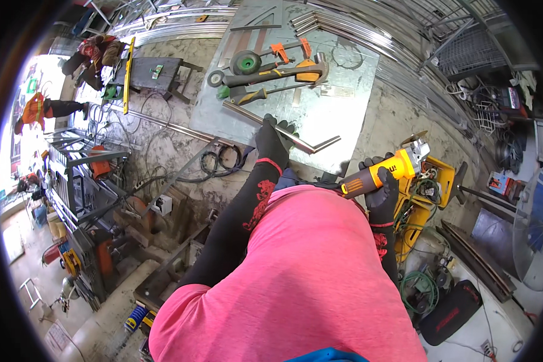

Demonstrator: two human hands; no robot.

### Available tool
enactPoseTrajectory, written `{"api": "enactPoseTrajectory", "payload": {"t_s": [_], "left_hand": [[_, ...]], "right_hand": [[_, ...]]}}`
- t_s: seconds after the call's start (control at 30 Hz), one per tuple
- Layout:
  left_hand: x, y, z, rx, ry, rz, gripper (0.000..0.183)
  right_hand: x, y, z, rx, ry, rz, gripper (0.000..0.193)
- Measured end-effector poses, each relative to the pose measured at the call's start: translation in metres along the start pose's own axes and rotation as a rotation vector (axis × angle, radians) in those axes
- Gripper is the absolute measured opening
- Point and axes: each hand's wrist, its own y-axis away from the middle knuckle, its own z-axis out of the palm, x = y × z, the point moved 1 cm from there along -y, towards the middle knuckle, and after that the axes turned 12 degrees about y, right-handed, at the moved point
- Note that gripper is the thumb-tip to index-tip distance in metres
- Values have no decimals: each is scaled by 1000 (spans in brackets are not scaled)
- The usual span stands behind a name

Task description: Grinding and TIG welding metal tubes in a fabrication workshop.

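Grasping a slim, bent, silver metal bar [300, 143] at the grey metal-topped desk [338, 117], its long arm slanting nearer rightward, the black-gloved left hand [273, 142] sits left of the black-gloved right hand [381, 194], clasping a yellow-and-black angle grinder [392, 168].

The hammer [265, 76] lies on the table [351, 111] about midway, the clamp [281, 53] farther back, the tube [300, 143] over its near part. Left of the table stands the bench [142, 73]; right of its near end, the grinder [398, 166]
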Motion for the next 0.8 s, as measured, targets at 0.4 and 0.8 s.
{"api": "enactPoseTrajectory", "payload": {"t_s": [0.4,0.8], "left_hand": [[45,36,-15,-218,-703,-191,57],[22,119,-10,-795,-982,-66,63]], "right_hand": [[0,-8,-6,-154,28,31,55],[1,-45,146,-591,300,81,60]]}}
